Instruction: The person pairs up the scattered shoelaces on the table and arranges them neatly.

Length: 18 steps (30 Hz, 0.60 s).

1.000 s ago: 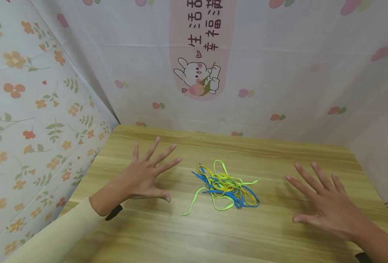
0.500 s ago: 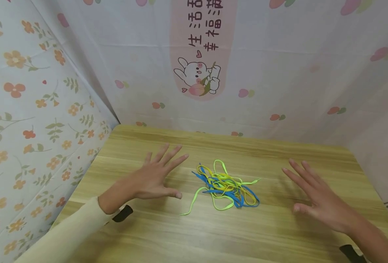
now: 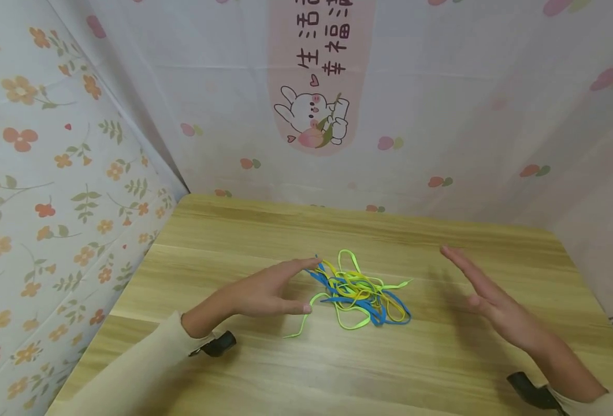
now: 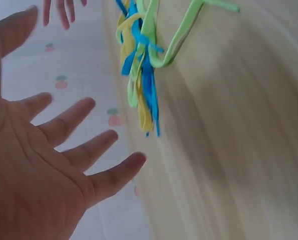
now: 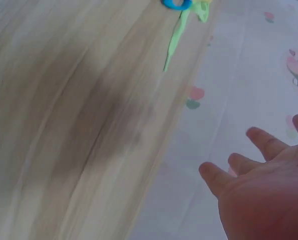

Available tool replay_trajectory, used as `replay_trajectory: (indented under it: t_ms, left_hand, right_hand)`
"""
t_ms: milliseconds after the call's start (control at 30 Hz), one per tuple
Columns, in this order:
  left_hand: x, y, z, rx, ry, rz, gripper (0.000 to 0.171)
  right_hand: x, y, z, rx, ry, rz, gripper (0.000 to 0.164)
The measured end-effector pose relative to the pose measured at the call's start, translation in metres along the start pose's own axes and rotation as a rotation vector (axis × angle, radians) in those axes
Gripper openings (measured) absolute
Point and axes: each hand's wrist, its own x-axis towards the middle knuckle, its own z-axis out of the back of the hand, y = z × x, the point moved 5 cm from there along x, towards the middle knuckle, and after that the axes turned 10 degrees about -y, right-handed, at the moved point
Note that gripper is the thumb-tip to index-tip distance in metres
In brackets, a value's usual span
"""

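A loose tangle of flat shoelaces (image 3: pixel 360 293) lies mid-table in the head view. It mixes a blue lace (image 4: pixel 147 82), a yellow lace (image 4: pixel 143 115) and a neon green lace (image 4: pixel 185 30). My left hand (image 3: pixel 264 290) hovers at the tangle's left edge, fingers stretched and thumb apart; its fingertips overlap the laces in the head view, but contact cannot be told. In the left wrist view its palm (image 4: pixel 36 170) holds nothing. To the right of the tangle, my right hand (image 3: pixel 501 309) hangs in the air with straight fingers, holding nothing.
The wood-grain table (image 3: pixel 306 375) reaches back to a white printed curtain (image 3: pixel 207 98) with a rabbit picture. A flowered cloth (image 3: pixel 51 190) stands along the left side. Dark wrist devices (image 3: pixel 220 344) sit under both wrists.
Both hands have moved inward, the left one rightward to the edge of the laces and the right one slightly left. Their spread fingers have drawn closer together. The laces lie as before.
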Motion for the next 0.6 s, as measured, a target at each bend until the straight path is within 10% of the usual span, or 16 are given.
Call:
replay_trajectory:
  t_ms: [400, 600]
  left_hand:
    - [-0.008, -0.002, -0.029, 0.457, -0.016, 0.115, 0.064]
    - [-0.018, 0.0, -0.034, 0.451, -0.011, 0.141, 0.074]
  right_hand:
    - [0.012, -0.001, -0.029, -0.064, 0.04, 0.017, 0.064]
    - [0.02, -0.008, -0.026, -0.167, 0.029, 0.055, 0.063]
